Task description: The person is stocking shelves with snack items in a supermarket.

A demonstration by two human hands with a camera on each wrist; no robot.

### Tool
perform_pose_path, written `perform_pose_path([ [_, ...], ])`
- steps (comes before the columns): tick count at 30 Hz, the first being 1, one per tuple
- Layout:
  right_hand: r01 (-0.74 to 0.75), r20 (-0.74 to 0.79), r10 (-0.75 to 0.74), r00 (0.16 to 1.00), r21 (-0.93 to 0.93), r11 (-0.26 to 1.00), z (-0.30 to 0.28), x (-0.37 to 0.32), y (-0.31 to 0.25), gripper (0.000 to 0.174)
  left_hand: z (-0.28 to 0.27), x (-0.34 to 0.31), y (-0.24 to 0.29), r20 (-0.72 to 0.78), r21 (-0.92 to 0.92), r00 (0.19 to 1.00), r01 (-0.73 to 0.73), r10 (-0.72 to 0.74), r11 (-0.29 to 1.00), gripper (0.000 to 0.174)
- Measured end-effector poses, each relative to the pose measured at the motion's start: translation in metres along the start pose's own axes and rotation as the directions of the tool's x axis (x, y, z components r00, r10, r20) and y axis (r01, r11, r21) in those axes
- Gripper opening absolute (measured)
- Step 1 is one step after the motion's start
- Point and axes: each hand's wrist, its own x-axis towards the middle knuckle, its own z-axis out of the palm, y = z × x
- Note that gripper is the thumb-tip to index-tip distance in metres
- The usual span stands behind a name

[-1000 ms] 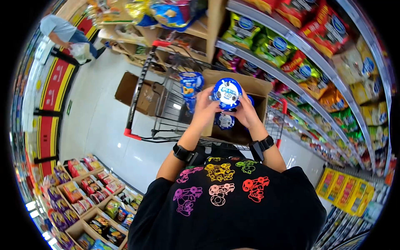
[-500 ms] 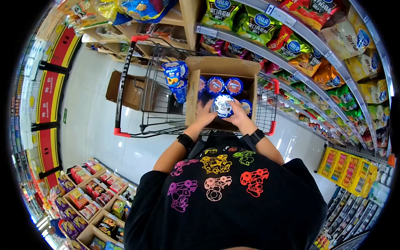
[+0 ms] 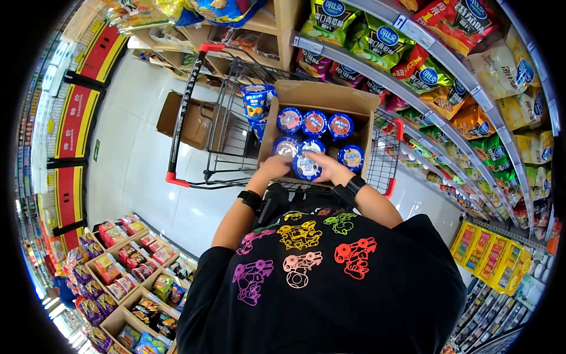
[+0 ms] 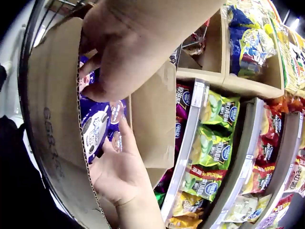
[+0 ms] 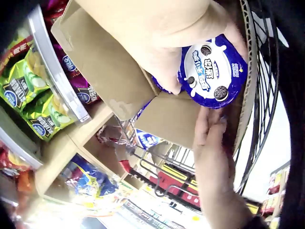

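My right hand (image 3: 335, 171) grips a blue cookie cup (image 3: 306, 168) with a white lid printed with dark cookies, its thumb over the lid's edge. The cup is low at the near side of a cardboard box (image 3: 328, 93). Beside that cup, my left hand (image 3: 273, 167) reaches into the box. In the right wrist view, the left fingers (image 5: 204, 125) lie right at the rim of the gripped cup (image 5: 209, 71). Several more blue cups stand in the box, among them a pink-lidded cup (image 3: 289, 120) and a tan-lidded cup (image 3: 352, 157). Box walls hide the cups' lower parts.
The box sits in a wire shopping cart (image 3: 386, 159); other blue cups (image 3: 256, 103) stand left of it. An open carton (image 3: 188, 121) lies beyond the cart's handle (image 3: 187, 112). Chip shelves (image 3: 424, 44) run along the right, and snack bins (image 3: 132, 268) fill the lower left.
The white-lidded cup has gone from both hands above the box down to its near side. The left hand has moved left off the cup's side. The head view has shifted, uncovering more lids.
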Motion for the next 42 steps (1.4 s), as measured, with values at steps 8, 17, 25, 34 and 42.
perform_pose_path([
  [8,0.048,-0.056,-0.044,0.997,0.070,0.996,0.002,-0.024,0.004,0.051,-0.010,-0.008,0.037,0.283,0.181,0.943,-0.230,0.173,0.956,0.061],
  [17,0.052,-0.084,-0.057,0.995,-0.054,0.997,-0.031,-0.019,0.014,0.064,0.015,0.045,0.040,0.542,0.383,0.834,-0.354,0.103,0.853,0.050],
  [25,0.058,-0.133,-0.080,0.988,-0.156,0.986,-0.039,0.000,0.024,0.063,0.035,0.067,0.028,0.607,0.306,0.790,-0.339,0.092,0.890,0.044],
  [34,-0.090,-0.133,0.075,0.988,-0.114,0.989,-0.048,0.014,0.013,0.050,0.047,0.074,0.031,0.535,0.207,0.845,-0.105,-0.023,0.973,0.056],
  [42,-0.069,-0.166,0.033,0.986,-0.213,0.975,-0.037,0.015,0.010,0.044,0.065,0.086,0.018,0.446,-0.173,0.885,0.234,-0.136,0.957,0.064],
])
